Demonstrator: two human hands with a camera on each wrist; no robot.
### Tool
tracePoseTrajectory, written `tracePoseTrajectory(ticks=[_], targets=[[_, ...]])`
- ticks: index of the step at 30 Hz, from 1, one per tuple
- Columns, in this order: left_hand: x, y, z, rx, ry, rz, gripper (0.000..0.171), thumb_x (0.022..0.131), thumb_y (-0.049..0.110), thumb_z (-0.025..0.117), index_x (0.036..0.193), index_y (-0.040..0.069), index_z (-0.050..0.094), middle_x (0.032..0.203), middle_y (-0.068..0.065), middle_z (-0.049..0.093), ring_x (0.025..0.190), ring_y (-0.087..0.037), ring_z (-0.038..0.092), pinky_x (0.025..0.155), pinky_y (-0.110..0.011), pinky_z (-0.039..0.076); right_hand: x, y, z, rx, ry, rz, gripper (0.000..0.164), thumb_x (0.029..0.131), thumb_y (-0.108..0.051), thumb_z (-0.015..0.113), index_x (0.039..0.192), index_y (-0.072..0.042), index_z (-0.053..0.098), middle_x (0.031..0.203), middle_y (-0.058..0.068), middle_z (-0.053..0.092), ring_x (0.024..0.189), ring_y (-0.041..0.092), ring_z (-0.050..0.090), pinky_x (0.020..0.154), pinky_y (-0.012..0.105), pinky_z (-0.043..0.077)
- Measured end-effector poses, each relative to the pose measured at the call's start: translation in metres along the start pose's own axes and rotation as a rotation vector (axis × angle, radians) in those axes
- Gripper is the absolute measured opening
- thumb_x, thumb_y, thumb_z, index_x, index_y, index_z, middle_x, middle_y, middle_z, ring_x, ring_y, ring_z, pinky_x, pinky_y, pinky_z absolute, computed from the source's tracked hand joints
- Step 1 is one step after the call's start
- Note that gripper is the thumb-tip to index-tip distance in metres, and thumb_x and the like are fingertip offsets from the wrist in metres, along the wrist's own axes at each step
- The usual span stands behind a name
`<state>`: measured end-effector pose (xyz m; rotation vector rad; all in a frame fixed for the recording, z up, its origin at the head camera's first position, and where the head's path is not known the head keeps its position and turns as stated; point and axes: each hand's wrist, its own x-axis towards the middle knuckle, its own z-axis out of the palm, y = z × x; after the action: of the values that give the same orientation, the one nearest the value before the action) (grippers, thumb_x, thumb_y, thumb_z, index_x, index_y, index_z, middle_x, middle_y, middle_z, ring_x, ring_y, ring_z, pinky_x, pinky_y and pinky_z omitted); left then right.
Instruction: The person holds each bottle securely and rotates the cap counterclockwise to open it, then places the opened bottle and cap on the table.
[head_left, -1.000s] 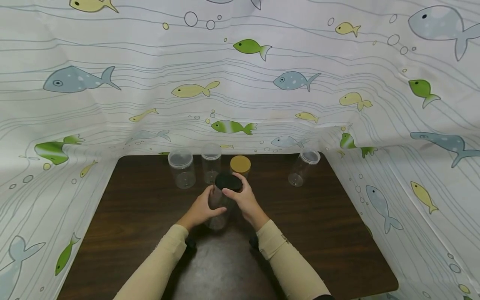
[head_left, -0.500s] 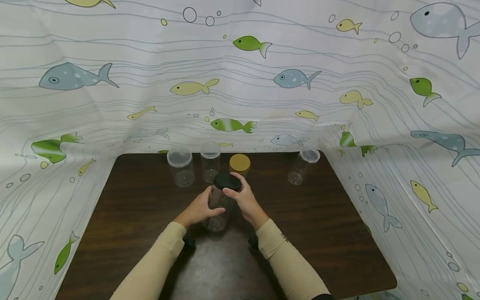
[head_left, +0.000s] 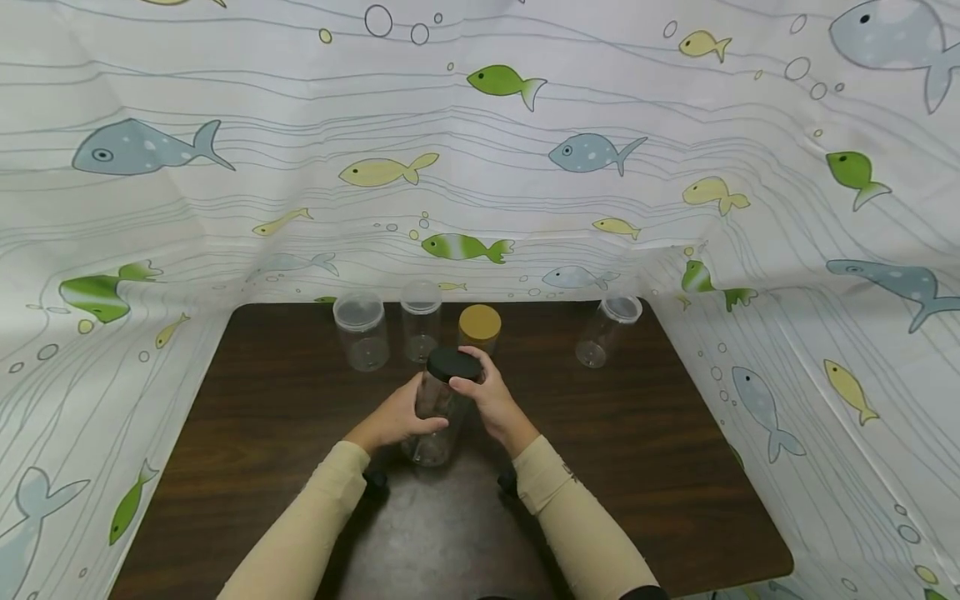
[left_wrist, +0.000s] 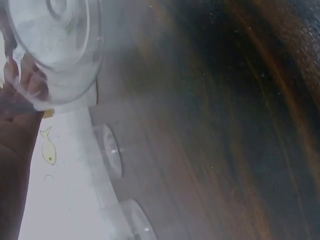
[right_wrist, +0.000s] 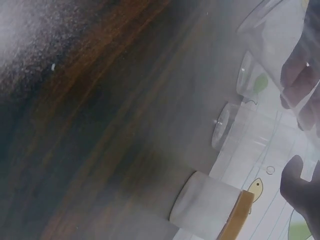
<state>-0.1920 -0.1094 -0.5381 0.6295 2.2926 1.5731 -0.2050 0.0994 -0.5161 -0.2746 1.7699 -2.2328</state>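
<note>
A tall clear jar [head_left: 432, 446] with a black lid [head_left: 453, 364] is held tilted over the middle of the table, its top leaning away and to the right. My left hand [head_left: 395, 417] grips the jar's side, thumb across the front and fingers around the far side. With the thumb at the near edge and fingers on the far edge, my right hand [head_left: 497, 402] grips the lid. In the left wrist view the jar's round base [left_wrist: 55, 35] faces the camera, and the left fingers show through the clear wall. The right wrist view catches the right hand [right_wrist: 302, 187] only at its edge.
Behind the held jar stands a jar with a yellow-orange lid [head_left: 480, 323]. Two clear jars with whitish lids, one wide [head_left: 362, 333] and one narrower [head_left: 422, 321], stand at the back left. Another clear jar [head_left: 604, 333] is at the back right. A fish-print sheet [head_left: 300, 125] encloses the dark wooden table [head_left: 645, 467].
The head view has shifted slightly. The jar's base has come a little nearer to me, and the right thumb has slid slightly rightward along the lid's edge. Both hands keep their grip.
</note>
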Motion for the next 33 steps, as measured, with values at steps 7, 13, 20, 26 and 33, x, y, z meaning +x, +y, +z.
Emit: tracePoseTrajectory(ticks=[7,13,20,26,33], targets=[[0.003,0.002,-0.005,-0.053,-0.055,0.055,0.091,0.089,0.02,0.079,0.159,0.005,0.023,0.151,-0.019,0.045,0.13,-0.034,0.052,0.101,-0.051,0.047,0.004,0.002,-0.002,0.042,-0.041,-0.048,0.095,0.079,-0.045,0.086,0.149,-0.002,0.039,0.136,0.009,0.05,0.118,0.017,0.051,0.1,0.034,0.038],[0.005,0.005,-0.005,-0.094,-0.079,0.093,0.092,0.089,0.017,0.078,0.16,0.004,0.02,0.153,-0.019,0.041,0.131,-0.033,0.051,0.103,-0.048,0.045,0.008,-0.001,-0.004,0.085,-0.119,-0.068,0.114,0.071,-0.06,0.086,0.151,0.002,0.035,0.133,0.005,0.051,0.118,0.015,0.051,0.102,0.03,0.037],[0.0,-0.001,0.0,-0.042,0.034,0.03,0.092,0.088,0.023,0.08,0.157,0.0,0.023,0.152,-0.024,0.04,0.13,-0.037,0.051,0.102,-0.053,0.046,0.003,0.002,-0.002,0.067,-0.114,-0.016,0.097,0.088,-0.051,0.076,0.159,-0.006,0.027,0.15,0.015,0.043,0.136,0.021,0.04,0.116,0.043,0.023],[-0.002,0.0,0.001,0.104,0.151,-0.055,0.097,0.084,0.034,0.084,0.154,-0.003,0.027,0.153,-0.028,0.04,0.136,-0.043,0.046,0.106,-0.062,0.04,-0.001,0.001,0.002,-0.014,-0.044,0.011,0.083,0.1,-0.032,0.067,0.162,-0.008,0.017,0.162,0.019,0.028,0.147,0.03,0.031,0.119,0.05,0.024],[0.003,-0.001,0.009,0.404,0.272,0.056,0.099,0.075,0.037,0.089,0.147,-0.007,0.036,0.141,-0.025,0.05,0.124,-0.038,0.056,0.102,-0.054,0.046,-0.002,0.0,0.01,-0.096,0.091,-0.025,0.09,0.096,-0.022,0.071,0.162,-0.007,0.012,0.16,0.015,0.029,0.141,0.031,0.036,0.114,0.044,0.034]])
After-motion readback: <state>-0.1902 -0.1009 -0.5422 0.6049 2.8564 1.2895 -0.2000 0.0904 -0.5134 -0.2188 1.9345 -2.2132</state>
